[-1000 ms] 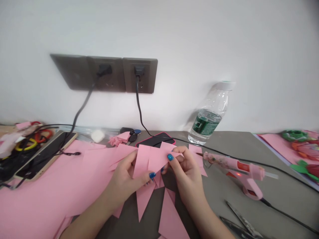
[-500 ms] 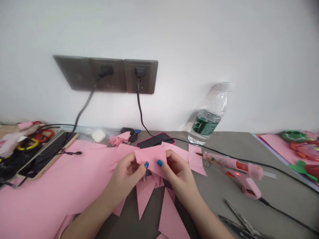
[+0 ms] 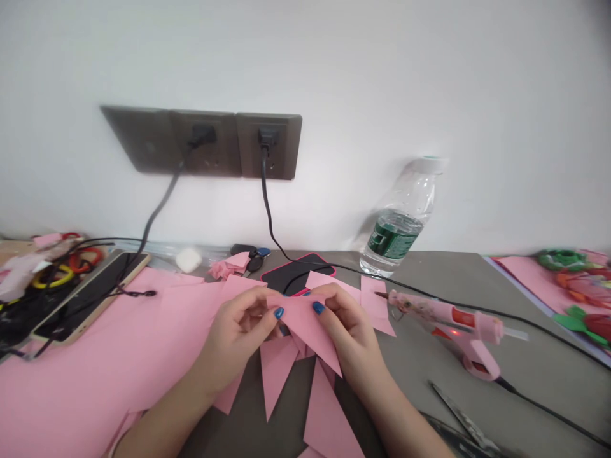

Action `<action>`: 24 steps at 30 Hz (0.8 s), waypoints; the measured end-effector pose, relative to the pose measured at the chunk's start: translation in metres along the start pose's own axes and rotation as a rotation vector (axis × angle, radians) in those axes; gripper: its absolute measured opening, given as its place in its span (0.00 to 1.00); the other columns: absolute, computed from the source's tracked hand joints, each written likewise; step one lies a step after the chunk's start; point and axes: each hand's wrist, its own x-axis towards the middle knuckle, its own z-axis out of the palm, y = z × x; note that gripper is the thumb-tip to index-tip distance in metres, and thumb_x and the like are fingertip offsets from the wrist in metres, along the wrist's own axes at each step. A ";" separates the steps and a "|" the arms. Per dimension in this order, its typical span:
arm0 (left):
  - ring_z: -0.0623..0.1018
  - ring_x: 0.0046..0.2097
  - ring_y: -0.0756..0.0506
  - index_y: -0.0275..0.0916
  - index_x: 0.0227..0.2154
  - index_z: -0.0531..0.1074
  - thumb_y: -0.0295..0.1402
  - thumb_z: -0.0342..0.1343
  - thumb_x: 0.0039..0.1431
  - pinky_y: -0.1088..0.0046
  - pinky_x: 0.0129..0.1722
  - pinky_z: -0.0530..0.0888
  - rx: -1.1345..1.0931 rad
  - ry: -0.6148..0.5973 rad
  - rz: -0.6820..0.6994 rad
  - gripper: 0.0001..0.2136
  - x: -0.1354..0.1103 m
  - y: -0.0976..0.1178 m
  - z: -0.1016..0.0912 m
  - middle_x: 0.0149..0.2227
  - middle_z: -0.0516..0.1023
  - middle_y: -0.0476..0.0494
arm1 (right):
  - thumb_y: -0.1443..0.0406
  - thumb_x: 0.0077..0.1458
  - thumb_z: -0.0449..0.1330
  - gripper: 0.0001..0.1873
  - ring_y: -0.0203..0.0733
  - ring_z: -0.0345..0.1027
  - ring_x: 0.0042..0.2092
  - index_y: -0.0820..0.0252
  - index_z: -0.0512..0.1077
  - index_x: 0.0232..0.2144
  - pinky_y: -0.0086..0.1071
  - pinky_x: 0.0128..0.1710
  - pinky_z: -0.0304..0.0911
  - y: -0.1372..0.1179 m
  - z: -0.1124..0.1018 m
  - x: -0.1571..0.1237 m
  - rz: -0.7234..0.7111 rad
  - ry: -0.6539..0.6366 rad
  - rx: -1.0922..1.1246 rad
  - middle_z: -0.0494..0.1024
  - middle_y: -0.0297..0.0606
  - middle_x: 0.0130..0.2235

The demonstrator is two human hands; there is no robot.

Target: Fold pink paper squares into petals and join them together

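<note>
A small piece of pink paper [image 3: 305,321] is held up between my two hands, its top edge bent over and one pointed corner hanging down to the right. My left hand [image 3: 245,327] pinches its left end, the blue-nailed thumb lying on the front. On the other end, my right hand [image 3: 346,327] grips with its thumb pressed near the top. Fingertips behind the paper are mostly hidden. Several cut pink paper pieces [image 3: 277,375] lie on the grey table [image 3: 258,432] just below my hands.
On the right lie a pink glue gun [image 3: 458,327] with a red light and scissors [image 3: 463,416]. A water bottle [image 3: 396,229] leans against the wall. Large pink paper [image 3: 109,356] and a phone [image 3: 90,292] are left; a black cord [image 3: 382,273] crosses the table.
The paper was flat and facing me; now its top edge is folded over and a point hangs down. My right hand has shifted slightly right.
</note>
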 end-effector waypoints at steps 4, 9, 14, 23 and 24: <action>0.76 0.28 0.52 0.39 0.31 0.69 0.31 0.57 0.63 0.79 0.29 0.74 -0.055 -0.030 0.035 0.06 0.000 0.001 -0.001 0.30 0.69 0.52 | 0.58 0.59 0.61 0.08 0.40 0.66 0.31 0.56 0.75 0.34 0.30 0.29 0.61 -0.002 -0.004 -0.001 0.020 -0.014 0.007 0.76 0.37 0.33; 0.76 0.28 0.52 0.39 0.32 0.70 0.29 0.56 0.63 0.76 0.30 0.75 -0.126 -0.094 0.089 0.03 -0.001 0.002 -0.002 0.32 0.69 0.50 | 0.62 0.58 0.60 0.05 0.38 0.62 0.29 0.55 0.75 0.32 0.29 0.29 0.56 -0.007 -0.003 -0.002 0.085 0.011 0.104 0.74 0.35 0.31; 0.75 0.32 0.47 0.39 0.31 0.74 0.27 0.55 0.59 0.73 0.31 0.74 -0.081 -0.097 0.107 0.04 -0.001 0.004 -0.006 0.32 0.72 0.47 | 0.65 0.54 0.57 0.07 0.42 0.63 0.31 0.56 0.72 0.25 0.32 0.31 0.56 -0.007 -0.005 0.001 -0.027 -0.017 0.067 0.71 0.36 0.29; 0.75 0.34 0.46 0.39 0.33 0.78 0.35 0.57 0.62 0.75 0.32 0.70 0.075 -0.165 -0.054 0.07 0.002 0.002 -0.001 0.31 0.78 0.46 | 0.67 0.60 0.48 0.15 0.42 0.60 0.29 0.57 0.69 0.24 0.35 0.31 0.54 -0.004 -0.009 0.000 -0.265 -0.166 -0.068 0.68 0.35 0.26; 0.75 0.33 0.47 0.38 0.32 0.78 0.36 0.57 0.61 0.75 0.31 0.69 0.093 -0.190 -0.074 0.08 0.002 0.002 0.000 0.30 0.78 0.45 | 0.67 0.61 0.48 0.16 0.41 0.60 0.29 0.57 0.68 0.24 0.35 0.30 0.53 -0.004 -0.009 -0.001 -0.281 -0.181 -0.104 0.68 0.35 0.26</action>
